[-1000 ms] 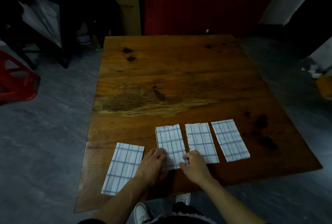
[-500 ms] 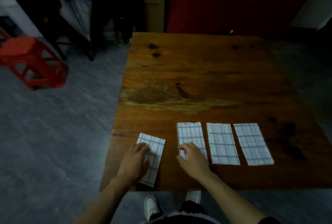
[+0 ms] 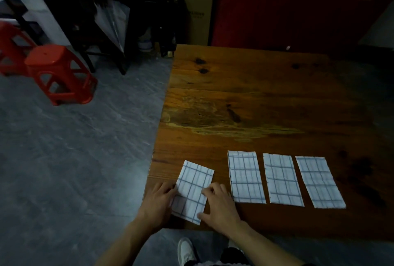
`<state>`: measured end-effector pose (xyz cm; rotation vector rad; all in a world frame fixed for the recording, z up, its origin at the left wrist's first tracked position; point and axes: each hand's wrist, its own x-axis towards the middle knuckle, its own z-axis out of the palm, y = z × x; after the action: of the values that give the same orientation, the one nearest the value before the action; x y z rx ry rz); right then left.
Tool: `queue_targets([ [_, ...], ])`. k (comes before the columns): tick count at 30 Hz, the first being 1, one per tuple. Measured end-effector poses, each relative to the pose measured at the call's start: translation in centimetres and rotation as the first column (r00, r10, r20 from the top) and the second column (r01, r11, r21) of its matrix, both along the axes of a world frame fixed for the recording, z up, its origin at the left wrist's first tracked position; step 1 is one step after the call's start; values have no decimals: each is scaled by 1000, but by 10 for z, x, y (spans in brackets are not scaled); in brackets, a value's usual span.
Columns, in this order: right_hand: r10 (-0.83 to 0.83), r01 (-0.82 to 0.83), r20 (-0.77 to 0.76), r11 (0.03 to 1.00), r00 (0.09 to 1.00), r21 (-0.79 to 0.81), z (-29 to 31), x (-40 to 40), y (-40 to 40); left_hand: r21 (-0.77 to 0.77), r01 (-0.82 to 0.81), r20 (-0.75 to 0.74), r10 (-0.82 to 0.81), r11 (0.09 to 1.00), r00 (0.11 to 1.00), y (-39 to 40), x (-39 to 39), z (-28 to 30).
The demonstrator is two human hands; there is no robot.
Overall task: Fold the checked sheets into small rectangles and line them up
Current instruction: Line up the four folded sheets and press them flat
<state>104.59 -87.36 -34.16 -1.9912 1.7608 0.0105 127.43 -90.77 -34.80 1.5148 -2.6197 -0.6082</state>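
A fourth checked sheet [image 3: 194,187], folded to a small rectangle, lies tilted near the front left corner of the wooden table [image 3: 255,103]. My left hand [image 3: 160,200] holds its left edge, where the lower corner looks slightly lifted. My right hand [image 3: 220,205] grips its right edge with curled fingers, thumb at the bottom corner. To the right, three folded checked sheets lie flat side by side: the left one [image 3: 246,177], the middle one [image 3: 282,179] and the right one [image 3: 319,181].
The table's left edge runs just left of my left hand, with grey floor [image 3: 74,159] beyond. Two red plastic stools [image 3: 59,73] stand on the floor at the left. Dark clutter and a tall cardboard box [image 3: 198,9] stand behind the table.
The camera swung left. My right hand left the row of three sheets and came to the tilted sheet's right edge. My left hand slid from on top of that sheet to its left edge.
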Motion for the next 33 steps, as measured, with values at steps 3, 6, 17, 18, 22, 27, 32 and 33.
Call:
queue_targets([
  [3,11,-10,-31,1000,999,18,-1,2,0,7,30,21,-30,1000,999,1,3,-1],
  [6,25,-24,-55,999,998,21,-3,1,-1,6,34,30,-35,999,999,0,0,-4],
  [17,6,-4,-75,1000,997,22,-2,-13,-23,57,25,-13,-24,998,1000,-9,-21,-14],
  [18,4,-2,-74,1000,997,26,-2,-16,-26,67,26,-32,-24,997,999,-10,-25,-13],
  [22,10,-7,-68,999,998,40,-1,-29,-35,96,-17,-70,23,995,997,-13,-41,-14],
  [27,42,-40,-81,999,996,31,6,-42,-48,115,-51,-66,59,992,996,-14,-58,-12],
  [32,58,-56,-63,998,996,30,8,-47,-53,98,-93,-20,96,991,995,-17,-66,-9],
  [33,54,-53,-56,998,997,26,9,-47,-52,88,-110,4,110,990,994,-17,-66,-9],
])
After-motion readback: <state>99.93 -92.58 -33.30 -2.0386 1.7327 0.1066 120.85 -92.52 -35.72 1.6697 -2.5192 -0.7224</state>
